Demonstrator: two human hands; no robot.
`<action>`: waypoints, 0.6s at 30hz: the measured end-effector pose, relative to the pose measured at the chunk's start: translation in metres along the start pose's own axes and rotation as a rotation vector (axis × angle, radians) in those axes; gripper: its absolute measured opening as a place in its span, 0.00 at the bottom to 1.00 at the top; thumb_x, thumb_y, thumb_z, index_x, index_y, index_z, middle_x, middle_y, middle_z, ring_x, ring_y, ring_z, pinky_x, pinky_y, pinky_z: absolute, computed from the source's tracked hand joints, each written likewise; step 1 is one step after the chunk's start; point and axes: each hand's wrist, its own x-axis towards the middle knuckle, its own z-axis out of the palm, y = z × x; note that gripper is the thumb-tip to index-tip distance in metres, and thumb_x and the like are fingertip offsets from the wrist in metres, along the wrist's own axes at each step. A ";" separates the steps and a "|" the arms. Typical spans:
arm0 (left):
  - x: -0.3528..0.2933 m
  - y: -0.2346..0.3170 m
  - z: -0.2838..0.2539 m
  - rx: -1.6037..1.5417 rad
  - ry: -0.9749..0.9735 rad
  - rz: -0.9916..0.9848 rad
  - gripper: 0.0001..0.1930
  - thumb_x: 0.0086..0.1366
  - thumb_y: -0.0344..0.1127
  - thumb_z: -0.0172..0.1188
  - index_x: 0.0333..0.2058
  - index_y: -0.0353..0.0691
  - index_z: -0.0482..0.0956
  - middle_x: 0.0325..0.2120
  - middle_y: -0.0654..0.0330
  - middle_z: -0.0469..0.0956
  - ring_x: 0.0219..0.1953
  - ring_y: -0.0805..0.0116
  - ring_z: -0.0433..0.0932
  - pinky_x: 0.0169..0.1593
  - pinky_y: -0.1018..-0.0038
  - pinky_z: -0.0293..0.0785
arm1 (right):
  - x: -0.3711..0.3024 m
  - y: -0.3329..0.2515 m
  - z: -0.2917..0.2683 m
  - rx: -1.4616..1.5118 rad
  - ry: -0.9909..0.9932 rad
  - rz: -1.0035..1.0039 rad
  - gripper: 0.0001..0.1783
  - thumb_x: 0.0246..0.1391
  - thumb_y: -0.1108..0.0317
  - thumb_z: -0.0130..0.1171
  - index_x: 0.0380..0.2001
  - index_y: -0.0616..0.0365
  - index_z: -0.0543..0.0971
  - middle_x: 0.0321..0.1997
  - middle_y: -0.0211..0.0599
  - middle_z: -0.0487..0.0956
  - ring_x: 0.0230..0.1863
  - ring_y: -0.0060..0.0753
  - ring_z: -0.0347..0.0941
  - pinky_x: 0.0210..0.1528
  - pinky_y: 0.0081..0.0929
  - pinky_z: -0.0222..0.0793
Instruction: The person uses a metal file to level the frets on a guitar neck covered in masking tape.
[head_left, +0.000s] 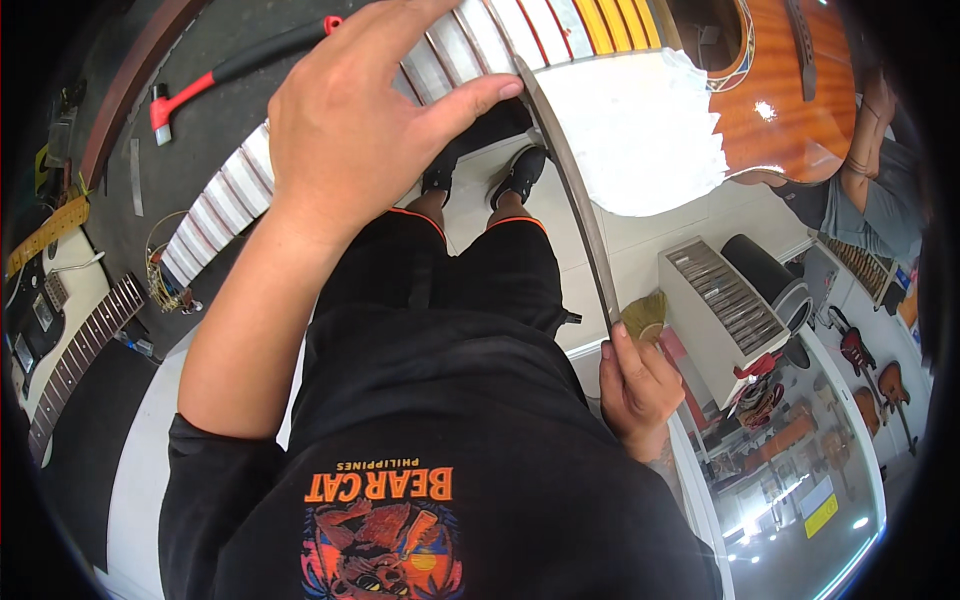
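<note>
Pale floor (622,250), file (577,190) in right fingers (632,357)

Silver-white-yellow banded fretboard (455,58), orange guitar body (790,125), grey bar (576,190)

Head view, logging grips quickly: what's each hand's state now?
Left hand: over the taped fretboard, thumb extended; grip cannot be told.
Right hand: closed, holding the long gray file.

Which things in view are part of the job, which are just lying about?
In the job:
long dark tool, gripped by right hand
acoustic guitar, left hand over its taped neck
white covering on it

Apparently lying about:
red-and-black hammer
pale electric guitar
straw broom
</note>
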 end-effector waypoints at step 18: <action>0.000 -0.001 0.002 -0.025 0.038 0.003 0.33 0.50 0.47 0.81 0.49 0.30 0.84 0.38 0.45 0.85 0.39 0.53 0.86 0.44 0.67 0.82 | 0.130 -0.028 0.037 0.012 0.030 -0.103 0.26 0.56 0.80 0.68 0.59 0.55 0.82 0.20 0.37 0.71 0.19 0.34 0.67 0.24 0.30 0.67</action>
